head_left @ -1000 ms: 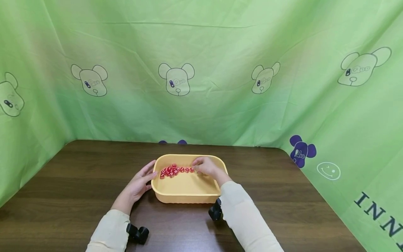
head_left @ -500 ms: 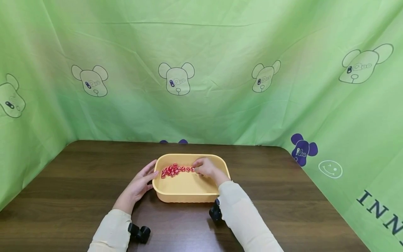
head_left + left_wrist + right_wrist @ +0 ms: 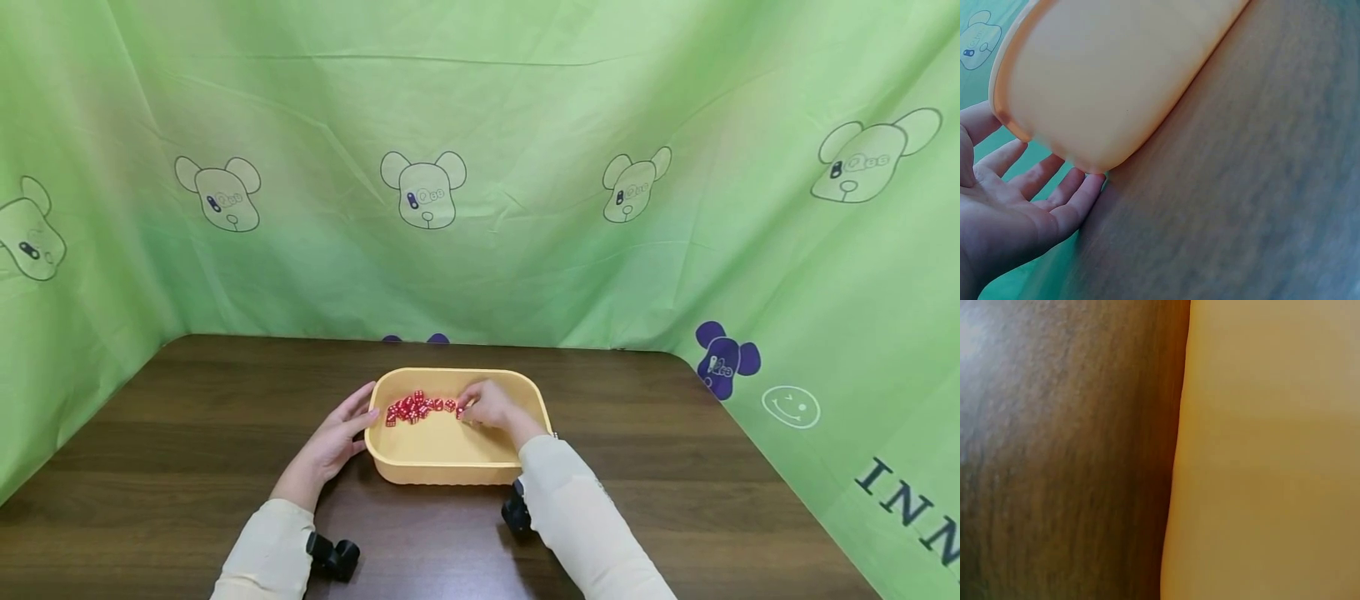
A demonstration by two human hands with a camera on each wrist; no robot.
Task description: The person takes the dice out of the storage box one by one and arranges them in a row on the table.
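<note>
In the head view, a shallow yellow plastic bin [image 3: 450, 451] stands on the table. Several red dice [image 3: 411, 407] lie in a cluster in its left half, with a short row running right along the back. My left hand [image 3: 330, 442] holds the bin's left end, thumb over the rim; in the left wrist view, the fingertips [image 3: 1094, 181] touch the outer wall. Inside the bin, my right hand [image 3: 491, 404] pinches a red die [image 3: 460, 412] at the right end of the row. The right wrist view has only the bin's wall [image 3: 1260, 456] and table, no fingers.
The dark wooden table [image 3: 187, 433] extends around the bin. A green printed cloth [image 3: 525, 275] hangs behind and along both sides. Black wrist cameras [image 3: 333, 557] stick out from both cream sleeves.
My right fingertips and the die have shifted slightly toward the front of the bin, a little off the row. My left hand keeps its place on the bin.
</note>
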